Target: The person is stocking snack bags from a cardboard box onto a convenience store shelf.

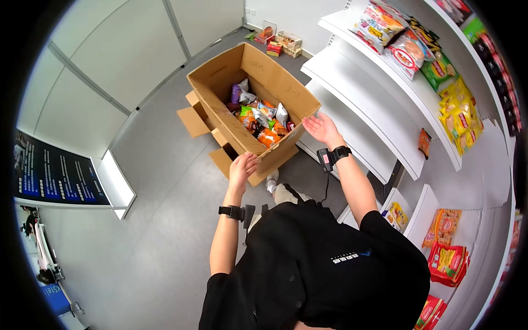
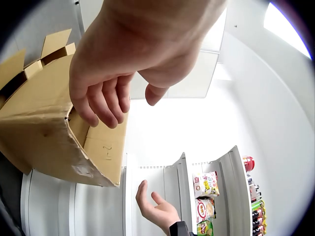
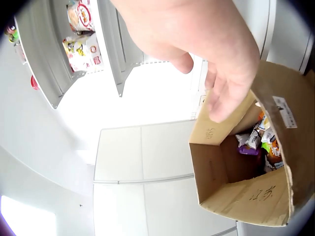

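Note:
A large open cardboard box (image 1: 280, 74) stands in front of me, with several snack bags (image 1: 258, 116) piled inside it. My left hand (image 1: 243, 168) is at the box's near left corner, its fingers loosely bent and nothing in them. In the left wrist view those fingers (image 2: 106, 101) overlap the box edge. At the near right corner my right hand (image 1: 323, 129) is spread, palm up and bare of any object. The right wrist view shows its fingertips (image 3: 221, 110) right at the box rim.
White shelves (image 1: 352, 82) rise on the right, bearing chip bags (image 1: 379, 25) and yellow snack packets (image 1: 461, 115). A small orange packet (image 1: 424, 143) hangs near a shelf edge. Packaged goods (image 1: 289, 41) lie on the floor behind the box. A dark sign panel (image 1: 55, 173) stands left.

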A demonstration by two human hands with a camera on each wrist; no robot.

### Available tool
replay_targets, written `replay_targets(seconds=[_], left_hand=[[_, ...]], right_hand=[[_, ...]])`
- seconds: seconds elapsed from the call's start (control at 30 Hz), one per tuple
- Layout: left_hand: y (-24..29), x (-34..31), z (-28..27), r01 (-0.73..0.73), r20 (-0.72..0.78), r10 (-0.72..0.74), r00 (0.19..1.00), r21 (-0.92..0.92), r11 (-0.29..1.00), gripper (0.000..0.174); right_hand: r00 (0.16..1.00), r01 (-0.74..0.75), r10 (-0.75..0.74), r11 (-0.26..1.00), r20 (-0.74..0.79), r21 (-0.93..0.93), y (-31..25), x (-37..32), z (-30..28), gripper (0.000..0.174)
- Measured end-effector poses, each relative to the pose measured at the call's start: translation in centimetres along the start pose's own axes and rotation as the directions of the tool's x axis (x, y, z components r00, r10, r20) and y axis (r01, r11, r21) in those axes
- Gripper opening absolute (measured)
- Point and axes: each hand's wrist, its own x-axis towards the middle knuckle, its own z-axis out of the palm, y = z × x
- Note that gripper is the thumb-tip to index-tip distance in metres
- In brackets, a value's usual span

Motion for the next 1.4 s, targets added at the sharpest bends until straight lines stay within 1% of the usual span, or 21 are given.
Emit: replay_targets(seconds=[0.2,0.27,0.37,0.47,0.5,0.53,0.6,0.67,0.7,0.73,0.8,0.87,0.93,0.97,1.03,1.07,1.13,1.17,1.27,1.33,1.4], left_hand=[[4.1,8.4,-0.7,-0.018,-0.094,0.017,0.995,-0.013,1.000,0.037],[6.0,10.9,-1.1,-0.024,-0.150,0.015,0.989,-0.063,0.998,0.035],[8.0,15.4,-1.5,0.029,-0.177,-0.033,0.984,-0.025,0.999,0.042],[9.4,18.3,-2.6,0.081,-0.222,-0.084,0.971,-0.023,0.996,0.043],[10.0,19.0,-2.9,0.106,-0.235,-0.109,0.966,-0.025,0.994,0.043],[10.4,19.9,-3.2,0.133,-0.245,-0.135,0.960,-0.025,0.991,0.042],[10.5,22.6,-3.5,0.205,-0.287,-0.190,0.939,0.021,0.979,0.040],[10.4,23.7,-4.1,0.277,-0.328,-0.247,0.912,0.050,0.959,0.037],[10.6,23.8,-4.3,0.312,-0.343,-0.274,0.899,0.062,0.948,0.036],[11.2,23.8,-4.3,0.348,-0.358,-0.300,0.884,0.077,0.934,0.035],[10.8,24.7,-3.8,0.371,-0.415,-0.321,0.851,0.042,0.928,0.036],[11.0,25.0,-4.7,0.424,-0.417,-0.373,0.828,0.033,0.905,0.039],[11.3,25.6,-4.0,0.441,-0.486,-0.366,0.793,0.043,0.897,0.041],[11.4,25.5,-4.0,0.452,-0.507,-0.369,0.779,0.046,0.891,0.041],[10.5,26.2,-3.7,0.461,-0.534,-0.369,0.761,0.045,0.886,0.041],[10.8,26.2,-3.8,0.468,-0.540,-0.373,0.754,0.045,0.883,0.041],[10.9,26.1,-3.9,0.470,-0.547,-0.372,0.750,0.044,0.882,0.042],[10.9,26.0,-4.0,0.469,-0.546,-0.369,0.752,0.049,0.882,0.042],[10.2,25.9,-3.7,0.452,-0.540,-0.354,0.763,0.055,0.890,0.041],[10.2,25.8,-3.9,0.441,-0.523,-0.341,0.781,0.074,0.895,0.041],[10.1,25.6,-3.9,0.427,-0.503,-0.323,0.802,0.103,0.898,0.040]], right_hand=[[0.981,-0.196,0.195,0.969,-0.023,-0.153,-3.0,9.6,7.8,0.047],[0.967,-0.249,0.235,0.956,-0.102,-0.156,-3.1,13.0,10.6,0.054],[0.921,-0.349,0.316,0.929,-0.228,-0.123,-3.2,20.6,11.0,0.056],[0.851,-0.448,0.398,0.890,-0.342,-0.079,-0.4,26.1,9.9,0.059],[0.828,-0.484,0.433,0.873,-0.355,-0.065,1.0,28.2,8.1,0.059],[0.823,-0.511,0.439,0.849,-0.362,-0.132,2.2,29.2,6.9,0.060],[0.821,-0.486,0.307,0.819,-0.482,-0.306,4.1,31.2,4.6,0.063],[0.633,-0.677,0.571,0.736,-0.522,-0.016,6.2,35.0,-0.5,0.066],[0.581,-0.729,0.617,0.684,-0.531,-0.002,7.4,36.3,-2.1,0.067],[0.636,-0.693,0.551,0.715,-0.540,-0.086,9.3,37.2,-3.6,0.066],[0.683,-0.668,0.430,0.695,-0.590,-0.267,10.5,38.1,-5.7,0.067],[0.630,-0.694,0.429,0.685,-0.647,-0.222,12.4,38.4,-7.0,0.066],[0.573,-0.720,0.422,0.668,-0.703,-0.187,14.0,38.7,-9.2,0.066],[0.536,-0.768,0.462,0.613,-0.706,-0.182,14.6,38.9,-10.7,0.069],[0.479,-0.843,0.528,0.498,-0.701,-0.202,15.5,41.9,-17.6,0.077],[0.459,-0.856,0.561,0.488,-0.689,-0.172,16.1,42.1,-18.6,0.081],[0.459,-0.858,0.559,0.479,-0.690,-0.183,16.5,41.4,-18.2,0.083],[0.535,-0.809,0.446,0.516,-0.717,-0.282,16.8,41.1,-17.4,0.075],[0.521,-0.834,0.417,0.435,-0.745,-0.339,16.3,41.4,-14.8,0.045],[0.529,-0.842,0.461,0.390,-0.712,-0.373,15.9,41.0,-12.3,0.049],[0.634,-0.769,0.451,0.445,-0.628,-0.458,15.0,39.5,-8.9,0.050]])
